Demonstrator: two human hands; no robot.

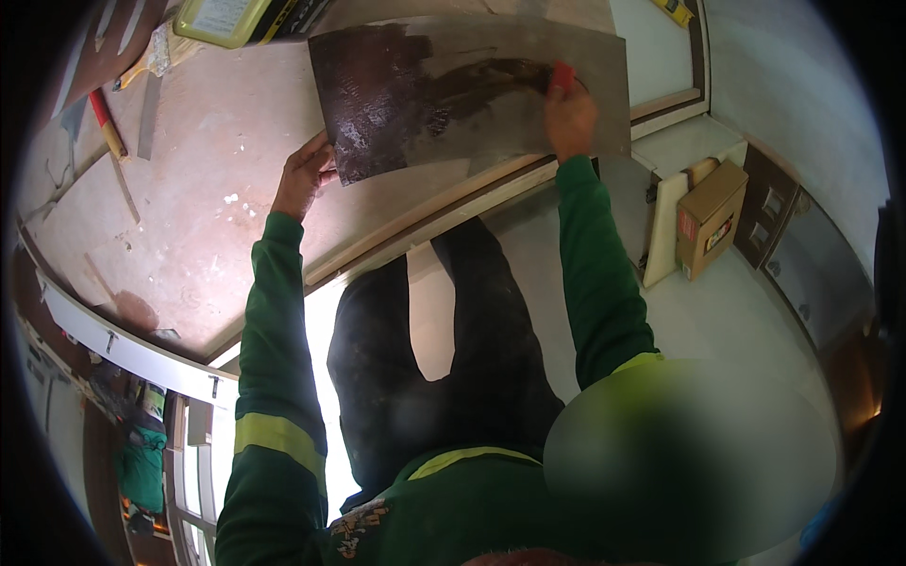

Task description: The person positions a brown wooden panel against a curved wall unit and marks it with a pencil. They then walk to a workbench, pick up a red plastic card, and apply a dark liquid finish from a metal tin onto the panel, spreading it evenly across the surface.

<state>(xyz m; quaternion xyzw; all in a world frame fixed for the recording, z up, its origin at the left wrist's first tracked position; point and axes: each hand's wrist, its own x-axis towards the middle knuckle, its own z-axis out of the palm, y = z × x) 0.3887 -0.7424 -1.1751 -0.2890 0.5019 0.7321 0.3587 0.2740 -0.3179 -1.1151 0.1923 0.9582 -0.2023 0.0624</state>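
Note:
A thin rectangular brown-grey sheet (528, 132) is held out over the far edge of the work table. Dark, shiny wet coating covers its left third, and a streaked smear runs from there toward the right. My left hand (305, 176) grips the sheet's lower left corner, fingers closed at the edge. In my right hand (571, 121) is a small red spreader (562, 75), pinched between the fingers and pressed near the right end of the smear. The part of the spreader inside the hand is hidden.
The pale work table (217, 236) has a wooden edge strip (425, 217). A yellow-green can (212, 21), a red-handled tool (106, 121) and a flat metal strip (148, 115) lie at far left. A cardboard box (713, 219) stands at right against a cream board (663, 231).

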